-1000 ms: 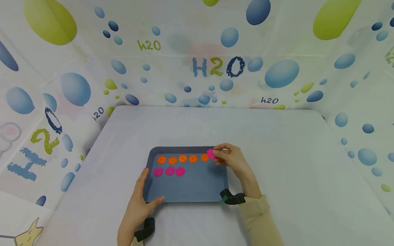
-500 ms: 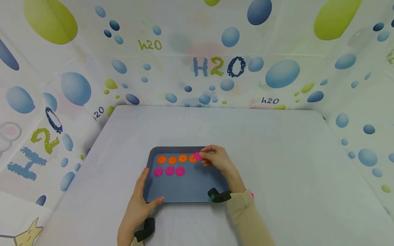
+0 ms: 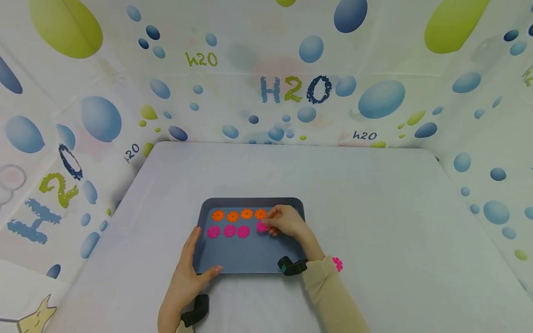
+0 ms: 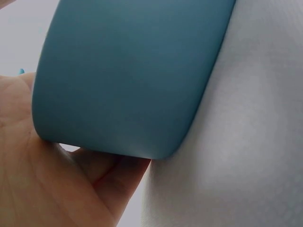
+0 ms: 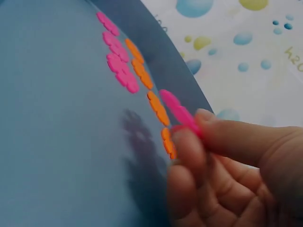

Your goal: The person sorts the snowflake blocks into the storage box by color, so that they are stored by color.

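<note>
My right hand (image 3: 287, 219) pinches a pink flower-shaped piece (image 3: 261, 226) between thumb and fingertips, over the blue-grey tray (image 3: 233, 261). In the right wrist view that pink piece (image 5: 177, 109) is tilted above the tray floor and casts a shadow. Several orange flower pieces (image 3: 232, 216) lie in a row along the tray's far side. Nearer, a second row has three pink flower pieces (image 3: 229, 231), left of the held one. My left hand (image 3: 185, 273) holds the tray's near left corner, fingers along the left side and thumb over the front rim. My right hand may hide part of the orange row.
Another pink flower piece (image 3: 337, 264) lies on the white table (image 3: 395, 222) right of the tray, partly covered by my right sleeve (image 3: 333, 291). A patterned cloth (image 3: 233, 101) with blue and green drops surrounds the table. Each wrist wears a black band (image 3: 291, 266).
My right hand has carried the pink piece left, then closer to me, from the far right of the tray to the pink row's right end. The left hand stays put.
</note>
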The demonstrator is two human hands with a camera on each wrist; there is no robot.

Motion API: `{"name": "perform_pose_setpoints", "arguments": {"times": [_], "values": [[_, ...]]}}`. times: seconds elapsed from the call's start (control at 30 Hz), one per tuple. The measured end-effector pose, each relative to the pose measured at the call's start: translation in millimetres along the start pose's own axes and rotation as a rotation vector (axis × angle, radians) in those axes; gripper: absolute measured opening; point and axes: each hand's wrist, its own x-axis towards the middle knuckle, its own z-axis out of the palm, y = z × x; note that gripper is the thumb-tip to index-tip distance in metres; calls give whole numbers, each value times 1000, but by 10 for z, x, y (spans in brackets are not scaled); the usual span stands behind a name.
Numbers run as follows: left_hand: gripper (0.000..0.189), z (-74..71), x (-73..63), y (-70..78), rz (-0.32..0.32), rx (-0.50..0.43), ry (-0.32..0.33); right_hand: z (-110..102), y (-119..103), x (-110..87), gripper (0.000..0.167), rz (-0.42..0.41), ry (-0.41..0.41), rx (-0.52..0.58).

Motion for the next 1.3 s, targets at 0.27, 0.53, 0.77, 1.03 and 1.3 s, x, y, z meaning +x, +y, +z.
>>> {"name": "perform_pose_setpoints", "arguments": {"times": [0.27, 0.53, 0.77, 1.03, 1.3], "values": [[105, 4, 0, -2, 2, -1, 1, 15, 15, -4, 12, -42, -75, -83], [104, 17, 2, -7, 10, 2, -1, 17, -6, -24, 11, -12, -72, -131], [105, 17, -5, 1, 4, 8, -6, 15, -9, -60, 12, -4, -38, -163], [106, 0, -4, 9, 9, 6, 2, -105, -147, -246, 15, -86, 44, -187], [106, -3, -5, -3, 15, 3, 10, -301, -221, -471, 26, -193, 122, -213]]}}
